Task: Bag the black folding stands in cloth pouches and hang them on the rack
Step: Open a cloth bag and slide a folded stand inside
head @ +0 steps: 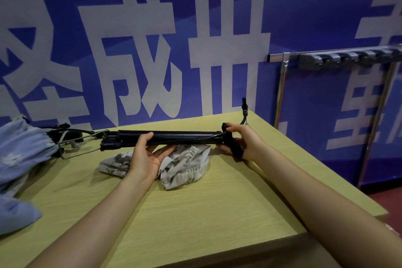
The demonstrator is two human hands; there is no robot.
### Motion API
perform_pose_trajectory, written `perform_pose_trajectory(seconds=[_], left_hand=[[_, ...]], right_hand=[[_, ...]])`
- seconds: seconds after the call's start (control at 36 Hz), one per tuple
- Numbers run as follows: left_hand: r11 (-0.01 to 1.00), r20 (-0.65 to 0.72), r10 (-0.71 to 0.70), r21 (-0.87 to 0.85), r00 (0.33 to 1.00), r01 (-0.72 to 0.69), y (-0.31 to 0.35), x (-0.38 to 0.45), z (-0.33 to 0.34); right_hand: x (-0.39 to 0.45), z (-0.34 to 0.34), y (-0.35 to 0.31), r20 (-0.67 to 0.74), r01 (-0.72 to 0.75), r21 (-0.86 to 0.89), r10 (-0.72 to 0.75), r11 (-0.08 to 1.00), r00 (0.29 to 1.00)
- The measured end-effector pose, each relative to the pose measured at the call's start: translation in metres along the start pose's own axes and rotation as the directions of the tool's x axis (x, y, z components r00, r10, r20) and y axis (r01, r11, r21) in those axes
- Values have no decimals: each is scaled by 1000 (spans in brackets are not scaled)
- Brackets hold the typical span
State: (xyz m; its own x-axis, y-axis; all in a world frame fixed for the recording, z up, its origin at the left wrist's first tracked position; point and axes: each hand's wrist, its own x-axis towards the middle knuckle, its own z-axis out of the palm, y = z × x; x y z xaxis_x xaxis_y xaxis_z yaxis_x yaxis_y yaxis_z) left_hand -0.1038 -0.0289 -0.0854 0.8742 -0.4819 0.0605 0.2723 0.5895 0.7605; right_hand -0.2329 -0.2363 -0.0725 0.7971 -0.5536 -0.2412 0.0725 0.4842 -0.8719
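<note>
A black folding stand (178,137) is held level above the yellow-green table (195,213). My left hand (144,156) cups its tube from below, thumb over the top. My right hand (243,141) grips its right end, where a black strap and a thin cord hang. A white pouch with a leaf print (187,165) lies crumpled on the table just under the stand. The rack (339,59), a metal rail with grey hooks, stands at the right against the blue wall.
A light blue cloth pouch (19,159) lies at the left edge of the table. Beside it lies another black stand with wire parts (69,139). The table's right edge drops off toward the rack's legs and a dark red floor.
</note>
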Motion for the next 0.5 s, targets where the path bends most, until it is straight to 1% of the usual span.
perform_pose_trajectory(seconds=[0.08,0.25,0.39,0.5], left_hand=[[1000,-19,-4,-15,1000,3,1,0,0],[1000,3,11,-16,1000,-11,0,0,1],[999,17,39,-26,999,-38,-1,0,4],[998,36,37,-43,999,-36,-1,-1,4]], right_hand=[[-2,3,0,-10,37,-9,-37,999,999],[-5,2,-1,-34,62,16,-61,998,998],[-4,-3,-3,-33,30,61,-28,998,999],[-6,-4,-5,-18,14,141,-11,990,1000]])
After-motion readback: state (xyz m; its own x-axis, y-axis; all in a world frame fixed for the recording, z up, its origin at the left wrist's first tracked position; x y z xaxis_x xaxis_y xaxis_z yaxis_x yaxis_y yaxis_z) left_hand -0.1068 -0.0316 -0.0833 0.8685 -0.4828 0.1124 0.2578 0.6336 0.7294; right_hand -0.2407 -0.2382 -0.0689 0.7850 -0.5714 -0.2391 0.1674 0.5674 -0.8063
